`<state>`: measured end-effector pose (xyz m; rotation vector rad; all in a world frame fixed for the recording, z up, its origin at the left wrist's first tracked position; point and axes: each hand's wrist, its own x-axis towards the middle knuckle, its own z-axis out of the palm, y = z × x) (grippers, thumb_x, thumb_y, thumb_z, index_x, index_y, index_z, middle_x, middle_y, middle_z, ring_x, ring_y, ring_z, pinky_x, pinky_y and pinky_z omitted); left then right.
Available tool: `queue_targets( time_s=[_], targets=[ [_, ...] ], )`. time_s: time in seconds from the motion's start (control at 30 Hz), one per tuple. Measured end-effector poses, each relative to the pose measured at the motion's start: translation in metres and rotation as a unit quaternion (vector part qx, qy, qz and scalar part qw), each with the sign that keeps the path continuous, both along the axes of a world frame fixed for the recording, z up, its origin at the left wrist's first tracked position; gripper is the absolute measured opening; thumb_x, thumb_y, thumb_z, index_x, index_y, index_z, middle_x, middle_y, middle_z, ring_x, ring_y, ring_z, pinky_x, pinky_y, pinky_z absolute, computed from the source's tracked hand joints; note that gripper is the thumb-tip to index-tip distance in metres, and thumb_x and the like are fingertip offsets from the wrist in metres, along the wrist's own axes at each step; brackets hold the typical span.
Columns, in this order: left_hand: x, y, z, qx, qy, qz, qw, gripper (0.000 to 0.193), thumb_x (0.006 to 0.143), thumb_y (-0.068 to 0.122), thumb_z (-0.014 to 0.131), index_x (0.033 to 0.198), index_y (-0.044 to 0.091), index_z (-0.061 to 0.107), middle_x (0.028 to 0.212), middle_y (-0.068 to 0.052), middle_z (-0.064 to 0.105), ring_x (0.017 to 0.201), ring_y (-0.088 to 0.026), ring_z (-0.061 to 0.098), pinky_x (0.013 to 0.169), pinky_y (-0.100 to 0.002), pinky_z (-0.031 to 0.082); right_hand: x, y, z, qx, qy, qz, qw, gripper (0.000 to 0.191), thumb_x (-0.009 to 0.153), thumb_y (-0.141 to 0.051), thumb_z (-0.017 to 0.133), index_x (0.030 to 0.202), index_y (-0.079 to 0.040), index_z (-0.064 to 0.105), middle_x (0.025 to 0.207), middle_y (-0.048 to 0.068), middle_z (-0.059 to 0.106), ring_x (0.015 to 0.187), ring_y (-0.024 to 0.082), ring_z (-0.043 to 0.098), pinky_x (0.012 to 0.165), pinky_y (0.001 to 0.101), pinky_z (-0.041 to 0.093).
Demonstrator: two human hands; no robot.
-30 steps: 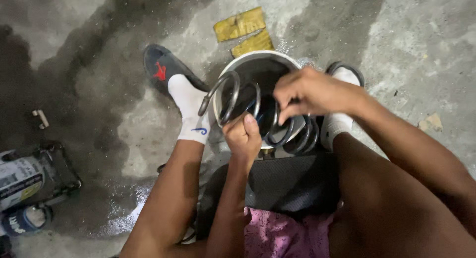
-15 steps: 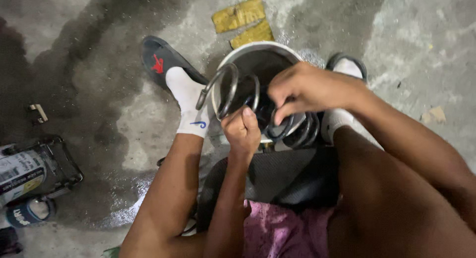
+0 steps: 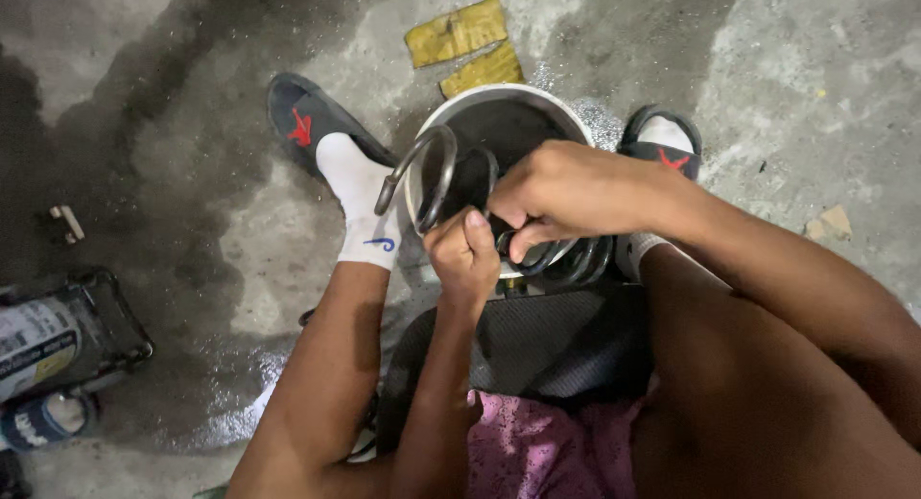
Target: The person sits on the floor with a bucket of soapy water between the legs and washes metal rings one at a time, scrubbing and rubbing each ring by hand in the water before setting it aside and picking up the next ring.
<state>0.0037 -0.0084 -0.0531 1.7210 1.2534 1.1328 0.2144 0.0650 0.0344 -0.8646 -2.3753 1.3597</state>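
Note:
A dark metal coil spring lies across a white round bucket on the wet concrete floor between my feet. My left hand is closed around a coil near the spring's middle. Over the right part of the spring, my right hand grips the coils from above and hides them. The spring's free end curls up at the left of the bucket. I sit on a dark seat just behind the bucket.
My feet in white socks and dark sandals flank the bucket. Two yellow cardboard scraps lie beyond it. A black crate with containers stands at the left edge, with a small white piece nearby.
Both hands stay on the spring. The view has shifted a little, and the spring's left end sits slightly higher over the bucket rim.

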Motion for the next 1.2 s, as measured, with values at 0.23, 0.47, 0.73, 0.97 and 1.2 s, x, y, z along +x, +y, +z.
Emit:
queue_targets(
  time_s=[0.23,0.47,0.73,0.97,1.2],
  targets=[
    [0.0,-0.002,0.0,-0.003,0.003,0.008,1.0,0.041,0.107,0.015,0.046,0.07,-0.003,0.054,0.066,-0.018,0.056,0.059,-0.037,0.061,0.057,-0.047,0.043,-0.011,-0.004,0.024,0.02,-0.105,-0.022,0.994,0.044,0.072,-0.038,0.081,0.068,-0.003,0.054,0.068,0.01,0.065,0.066,0.033,0.066,0.059,0.0449,0.049],
    [-0.005,-0.003,0.003,-0.057,-0.013,-0.012,0.998,0.043,0.11,0.021,0.039,0.085,-0.004,0.063,0.069,-0.019,0.063,0.064,-0.037,0.067,0.059,-0.045,0.049,-0.018,-0.02,0.02,0.065,-0.158,-0.034,0.985,0.042,0.075,-0.042,0.079,0.073,-0.004,0.06,0.075,0.011,0.067,0.076,0.035,0.069,0.065,0.0465,0.052],
    [-0.007,0.0,0.006,-0.071,-0.021,-0.019,0.997,0.043,0.11,0.023,0.04,0.08,-0.002,0.058,0.07,-0.018,0.061,0.063,-0.037,0.066,0.061,-0.043,0.049,0.027,-0.022,0.008,0.185,-0.32,-0.172,0.913,0.028,0.09,-0.036,0.077,0.09,-0.009,0.069,0.081,0.009,0.069,0.069,0.028,0.068,0.065,0.0406,0.054],
    [-0.014,0.002,0.017,-0.039,-0.013,-0.049,0.998,0.036,0.108,0.019,0.043,0.085,-0.006,0.054,0.078,-0.021,0.051,0.067,-0.036,0.055,0.065,-0.043,0.044,0.033,-0.025,0.002,0.234,-0.207,-0.198,0.929,0.023,0.094,-0.028,0.073,0.097,-0.007,0.064,0.094,0.01,0.069,0.084,0.031,0.072,0.073,0.0417,0.058],
    [-0.024,0.009,0.035,-0.052,-0.035,-0.12,0.991,0.026,0.108,0.01,0.045,0.093,-0.007,0.057,0.085,-0.018,0.058,0.075,-0.034,0.06,0.07,-0.043,0.049,0.009,-0.012,-0.013,0.112,-0.226,-0.136,0.958,0.034,0.092,-0.011,0.061,0.126,-0.01,0.063,0.099,0.014,0.072,0.073,0.034,0.072,0.062,0.0441,0.058]
  ],
)
